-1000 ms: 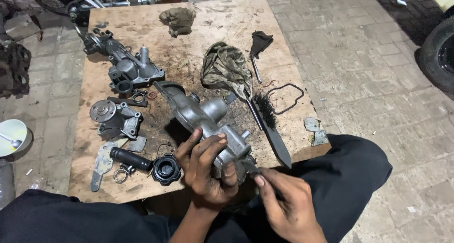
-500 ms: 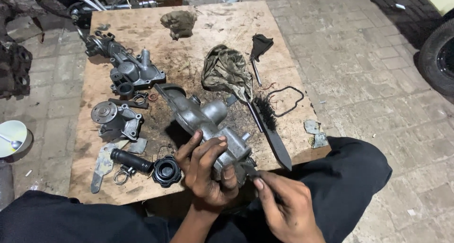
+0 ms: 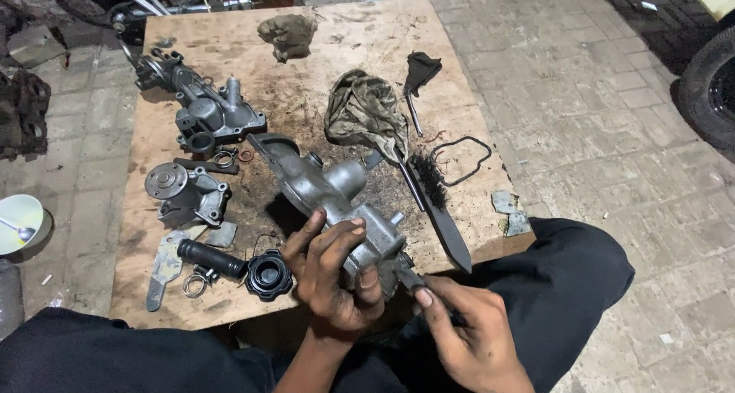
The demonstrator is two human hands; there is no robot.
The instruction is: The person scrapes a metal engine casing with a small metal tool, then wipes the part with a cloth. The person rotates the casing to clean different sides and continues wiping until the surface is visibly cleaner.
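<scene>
Head view: left hand (image 3: 333, 274) grips metal housing (image 3: 337, 202); right hand (image 3: 467, 335) just beside.

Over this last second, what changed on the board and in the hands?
Very little. The left hand keeps its grip on the grey metal housing, and the right hand still presses a thin dark tool against its near end, shifting only slightly. Nothing was picked up or let go. The wire brush, rag, black cap and other parts stayed put.

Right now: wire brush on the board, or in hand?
On the board: wire brush lies flat beside the housing; neither hand touches it.
</scene>
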